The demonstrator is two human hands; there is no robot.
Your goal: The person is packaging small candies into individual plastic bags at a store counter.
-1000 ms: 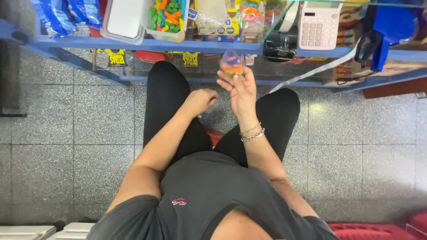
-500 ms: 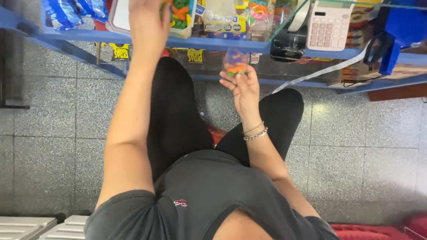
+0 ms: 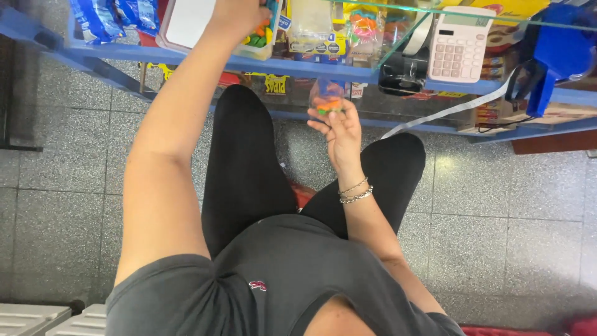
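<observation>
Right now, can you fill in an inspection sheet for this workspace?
Surface: blue counter shelf under a glass top, crowded with goods.
Job's things: clear tub of coloured candies; small clear bag of candies.
Clutter: white calculator, blue snack packets, blue tape dispenser.
Grips: left hand reaches into the tub; right hand holds the bag up.
Cables: dark cord near the dispenser.
Surroundings: grey speckled tile floor.

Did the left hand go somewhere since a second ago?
Yes. The left hand went up from the lap to the clear tub of coloured sweets on the blue counter.
</observation>
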